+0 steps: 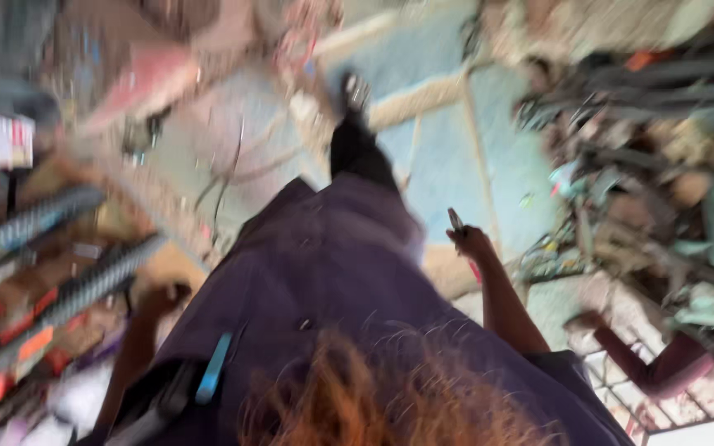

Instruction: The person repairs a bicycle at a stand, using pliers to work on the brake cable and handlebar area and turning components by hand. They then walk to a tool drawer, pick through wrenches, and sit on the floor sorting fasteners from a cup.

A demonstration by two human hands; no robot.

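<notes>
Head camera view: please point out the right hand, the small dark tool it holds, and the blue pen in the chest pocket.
right hand (pixel 471 241), head view, back of the hand.
dark tool (pixel 455 220), head view, upper end.
blue pen (pixel 213 368), head view, middle of the barrel.

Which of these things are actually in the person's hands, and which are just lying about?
In hand:
- right hand holding a small dark tool, too blurred to identify
- left hand down by the coiled springs; grip not clear

Lying about:
- scrap heap
- blue pen in the shirt pocket
- pink sack
</notes>
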